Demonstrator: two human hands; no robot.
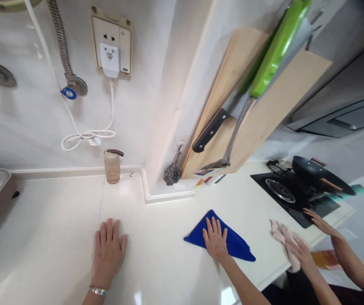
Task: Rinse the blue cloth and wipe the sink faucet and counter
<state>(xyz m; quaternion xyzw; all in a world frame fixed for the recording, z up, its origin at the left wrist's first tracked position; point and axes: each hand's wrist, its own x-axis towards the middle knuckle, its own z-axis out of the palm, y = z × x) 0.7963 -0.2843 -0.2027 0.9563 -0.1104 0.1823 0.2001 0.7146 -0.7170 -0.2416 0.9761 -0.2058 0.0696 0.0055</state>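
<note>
My left hand (108, 250) lies flat on the white countertop (156, 250), fingers stretched out, with a metal bracelet at the wrist. Nothing is in it. Under my right hand (215, 239) is a folded blue cloth (237, 245), roughly triangular; the palm and spread fingers rest flat on top of it. Beyond my left hand, a small tan cup (112, 167) with a dark strip across its top stands against the wall.
A co-worker's hand (301, 252) presses a pale pink cloth (282, 235) on the counter at right; their other hand (321, 222) is by the stove (296, 199) with its wok (320, 173). Knife (212, 129), cutting board (270, 118) and steel scrubber (172, 173) hang on the pillar.
</note>
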